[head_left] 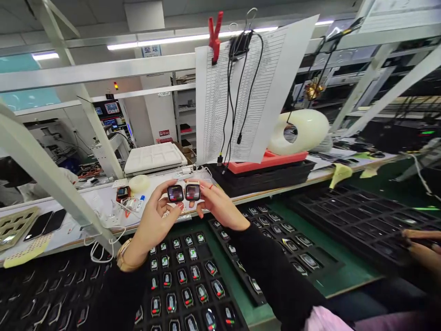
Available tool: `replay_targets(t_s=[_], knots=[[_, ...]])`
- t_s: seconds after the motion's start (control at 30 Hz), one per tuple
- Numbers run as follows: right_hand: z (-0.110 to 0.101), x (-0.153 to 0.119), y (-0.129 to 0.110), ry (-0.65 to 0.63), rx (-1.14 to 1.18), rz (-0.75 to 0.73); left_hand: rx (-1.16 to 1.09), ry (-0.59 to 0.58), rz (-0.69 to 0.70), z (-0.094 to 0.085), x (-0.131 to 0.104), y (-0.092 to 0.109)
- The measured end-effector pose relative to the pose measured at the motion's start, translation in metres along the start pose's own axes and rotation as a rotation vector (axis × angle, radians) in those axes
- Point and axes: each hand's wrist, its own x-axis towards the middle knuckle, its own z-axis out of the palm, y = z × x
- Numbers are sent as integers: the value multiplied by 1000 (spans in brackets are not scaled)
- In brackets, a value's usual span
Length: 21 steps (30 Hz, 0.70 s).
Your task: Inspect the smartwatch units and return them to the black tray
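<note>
The left hand (pixel 156 216) is raised above the bench with its fingers curled around a small square-faced watch body (pixel 175 193); the thumb and fingertips pinch its edges, and the lit screen faces the camera. The right hand (pixel 215 207) grips a second watch body (pixel 193 191) in the same way, fingers closed on its sides. The two units are held side by side, touching or nearly so — the exact contact cannot be resolved. Both hands are closed on their units.

Directly below the hands lies a black compartment tray (pixel 206 257) on the green mat (pixel 272 216), filled with rows of similar watch bodies (many with lit screens). A second black tray (pixel 339 265) lies to its right, at an angle, also loaded. A third, darker tray (pixel 361 216) sits further right, its compartments hard to read.

Behind the hands, on the white shelf (pixel 103 202), stand a roll of tape (pixel 139 183), a stack of white moulded trays (pixel 155 157) and a black stack topped with a red tray (pixel 268 162). A printed sheet (pixel 213 115) hangs from the rail under a red clip (pixel 215 34), with black cables (pixel 237 92) dangling in front of it.

At the right edge, another person's hand (pixel 422 246) rests on the dark tray — well apart from the two hands described.
</note>
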Motion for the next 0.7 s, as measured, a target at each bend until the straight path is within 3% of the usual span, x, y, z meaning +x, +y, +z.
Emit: replay_targets(t_s=[0.4, 0.7], knots=[[14, 4, 2, -89, -11, 36, 71, 98, 81, -15, -15, 8], [24, 16, -10, -275, -65, 23, 170, 193, 148, -30, -20, 17]])
